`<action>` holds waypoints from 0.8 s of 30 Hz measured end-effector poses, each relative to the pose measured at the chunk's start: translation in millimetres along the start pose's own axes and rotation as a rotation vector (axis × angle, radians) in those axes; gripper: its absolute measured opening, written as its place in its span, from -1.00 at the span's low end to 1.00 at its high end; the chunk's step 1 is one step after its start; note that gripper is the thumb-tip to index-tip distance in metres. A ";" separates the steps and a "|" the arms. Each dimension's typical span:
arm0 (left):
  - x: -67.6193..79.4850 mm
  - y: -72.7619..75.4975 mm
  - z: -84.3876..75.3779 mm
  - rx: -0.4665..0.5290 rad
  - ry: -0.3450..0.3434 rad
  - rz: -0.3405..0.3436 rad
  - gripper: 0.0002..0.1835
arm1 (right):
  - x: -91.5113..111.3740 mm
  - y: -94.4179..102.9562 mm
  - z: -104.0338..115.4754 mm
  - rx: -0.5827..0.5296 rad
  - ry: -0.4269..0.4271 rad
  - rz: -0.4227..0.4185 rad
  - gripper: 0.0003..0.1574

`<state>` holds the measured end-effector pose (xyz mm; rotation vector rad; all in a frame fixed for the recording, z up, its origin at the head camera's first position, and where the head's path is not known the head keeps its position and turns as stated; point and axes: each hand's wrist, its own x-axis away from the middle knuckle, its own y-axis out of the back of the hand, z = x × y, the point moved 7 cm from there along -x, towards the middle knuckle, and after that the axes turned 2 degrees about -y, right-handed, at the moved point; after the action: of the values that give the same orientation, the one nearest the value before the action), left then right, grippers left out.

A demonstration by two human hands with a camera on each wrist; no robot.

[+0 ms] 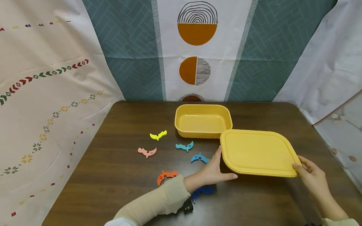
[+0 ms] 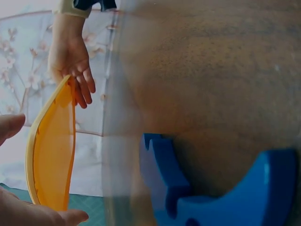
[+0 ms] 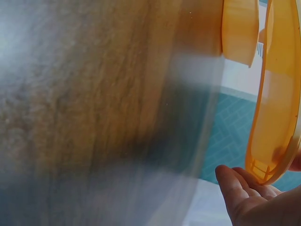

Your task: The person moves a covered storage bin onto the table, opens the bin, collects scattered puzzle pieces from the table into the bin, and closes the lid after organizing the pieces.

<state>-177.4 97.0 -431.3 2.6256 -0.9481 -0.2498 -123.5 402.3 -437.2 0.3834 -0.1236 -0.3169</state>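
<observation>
A yellow rectangular lid [image 1: 258,153] with rounded corners is held above the table, its left end overlapping the front right corner of the yellow box [image 1: 203,135] in the head view. My right hand [image 1: 312,175] pinches the lid's right end, thumb on top and fingers beneath. At the opposite end is my left hand [image 1: 210,171], thumb and fingers spread wide, fingertips right at the lid's edge. Below the left wrist lies a dark blue curved piece [image 2: 221,202], partly hidden by the arm in the head view. A light blue curved piece [image 1: 199,157] lies just beyond that hand.
More small curved pieces lie on the brown table [image 1: 113,188]: yellow [image 1: 158,135], pink [image 1: 147,152], teal [image 1: 184,146] and orange [image 1: 166,176], the last partly behind the left sleeve. The box stands uncovered near the back edge, before a patterned cloth [image 1: 195,72].
</observation>
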 end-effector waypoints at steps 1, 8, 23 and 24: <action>0.1 -0.8 0.7 -0.009 0.004 0.002 0.17 | 0.4 0.1 -0.9 -0.005 0.001 -0.001 -0.67; 0.9 -5.2 6.5 -0.032 0.055 0.018 0.16 | 2.2 0.6 -5.8 0.041 0.013 -0.021 -0.68; 3.0 -14.8 12.2 -0.080 0.077 0.062 0.14 | 3.1 0.1 -17.8 0.130 -0.045 -0.023 -0.47; 3.1 -14.9 12.9 -0.083 0.082 0.060 0.12 | 3.2 -0.2 -18.1 0.134 -0.048 -0.022 -0.42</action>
<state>-169.8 102.5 -449.0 2.5080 -0.9657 -0.1618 -117.3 407.3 -453.8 0.5101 -0.1880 -0.3410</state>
